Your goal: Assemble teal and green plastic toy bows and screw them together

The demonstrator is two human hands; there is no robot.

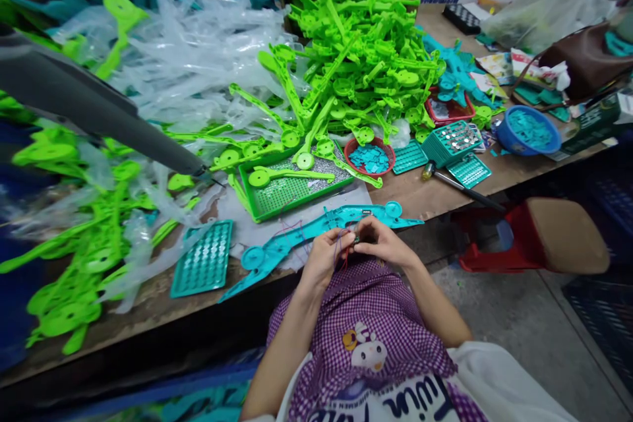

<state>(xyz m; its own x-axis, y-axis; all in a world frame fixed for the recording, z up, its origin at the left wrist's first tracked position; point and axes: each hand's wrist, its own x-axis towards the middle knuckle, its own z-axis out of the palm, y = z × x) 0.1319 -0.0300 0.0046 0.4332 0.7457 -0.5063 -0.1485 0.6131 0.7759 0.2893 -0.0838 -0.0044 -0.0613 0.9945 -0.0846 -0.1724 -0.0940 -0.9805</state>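
Note:
In front of my body, my left hand (324,256) and my right hand (384,241) meet with fingers pinched together. Between the fingertips is a small green circuit board (356,239), mostly covered, with thin red and blue wires (339,248) trailing from it. The left fingers hold the wires and one side of the board; the right fingers grip its other side. Just beyond both hands, a long turquoise plastic part (281,244) lies slantwise along the table edge, with a round disc near each end. Thin wires run over its middle.
Behind lies a green perforated tray (291,188) with light-green parts across it. A large light-green heap (366,46) rises beyond. A red basket (370,157), blue bowl (528,130) and turquoise tray (202,257) stand around. A dark power tool (99,99) reaches in from the left.

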